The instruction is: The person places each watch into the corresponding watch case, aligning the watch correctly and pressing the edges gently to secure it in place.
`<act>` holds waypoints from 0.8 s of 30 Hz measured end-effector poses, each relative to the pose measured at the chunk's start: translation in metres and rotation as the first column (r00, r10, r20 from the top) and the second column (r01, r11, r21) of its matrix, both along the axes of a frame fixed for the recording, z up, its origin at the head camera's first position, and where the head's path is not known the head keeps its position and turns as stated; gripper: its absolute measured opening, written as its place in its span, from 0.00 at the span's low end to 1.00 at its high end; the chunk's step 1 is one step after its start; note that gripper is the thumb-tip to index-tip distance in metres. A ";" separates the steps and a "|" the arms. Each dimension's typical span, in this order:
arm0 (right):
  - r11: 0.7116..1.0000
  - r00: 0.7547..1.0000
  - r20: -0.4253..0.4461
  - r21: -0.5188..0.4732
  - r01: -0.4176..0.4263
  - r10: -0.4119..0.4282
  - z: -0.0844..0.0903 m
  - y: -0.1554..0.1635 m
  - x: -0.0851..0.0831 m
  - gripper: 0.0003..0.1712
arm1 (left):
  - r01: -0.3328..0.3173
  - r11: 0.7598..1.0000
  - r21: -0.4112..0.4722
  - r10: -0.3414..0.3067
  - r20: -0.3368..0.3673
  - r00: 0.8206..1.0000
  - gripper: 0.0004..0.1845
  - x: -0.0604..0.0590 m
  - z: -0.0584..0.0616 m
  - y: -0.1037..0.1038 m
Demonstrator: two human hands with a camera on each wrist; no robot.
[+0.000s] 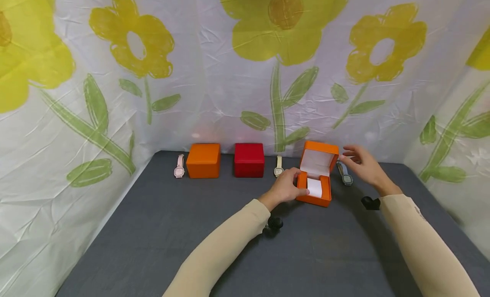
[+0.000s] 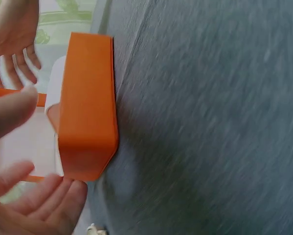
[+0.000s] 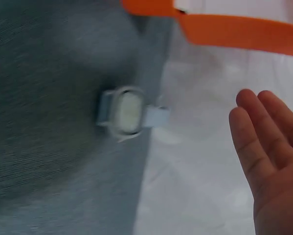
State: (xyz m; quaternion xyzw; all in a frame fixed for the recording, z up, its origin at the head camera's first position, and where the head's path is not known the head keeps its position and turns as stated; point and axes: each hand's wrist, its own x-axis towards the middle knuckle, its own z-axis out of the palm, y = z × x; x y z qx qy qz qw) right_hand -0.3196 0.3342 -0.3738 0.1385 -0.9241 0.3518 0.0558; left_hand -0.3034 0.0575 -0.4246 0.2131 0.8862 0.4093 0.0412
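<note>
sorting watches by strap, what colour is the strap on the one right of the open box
Light blue; the watch shows best in the right wrist view.

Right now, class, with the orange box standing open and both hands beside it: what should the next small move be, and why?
Probably the right hand should drop to the blue watch and pick it up. The open orange box has its lid up and a white cushion showing, the left hand rests at its front, and the right hand is open and holds nothing, just above that watch.
</note>
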 end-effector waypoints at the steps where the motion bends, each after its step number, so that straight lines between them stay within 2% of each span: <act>1: 1.000 1.000 -0.003 0.001 0.004 -0.004 -0.004 0.003 0.001 0.38 | 0.022 0.999 -0.029 -0.023 -0.024 0.999 0.33 -0.002 0.001 0.000; 6: 0.999 0.999 0.028 0.031 0.039 -0.040 -0.018 0.014 0.007 0.40 | 0.120 0.982 -0.144 -0.136 -0.109 0.985 0.33 -0.010 0.004 0.003; 11: 0.995 0.993 0.099 0.071 0.064 -0.071 -0.026 0.019 0.009 0.41 | 0.189 0.955 -0.229 -0.221 -0.123 0.968 0.34 -0.018 0.006 0.009; 19: 0.991 0.982 0.176 0.125 0.049 -0.071 -0.040 0.023 0.002 0.42 | 0.243 0.919 -0.310 -0.277 -0.072 0.958 0.34 -0.028 0.010 0.013; 24: 0.989 0.981 0.187 0.146 0.028 -0.056 -0.048 0.027 0.000 0.39 | 0.276 0.901 -0.335 -0.304 -0.034 0.952 0.34 -0.033 0.012 0.016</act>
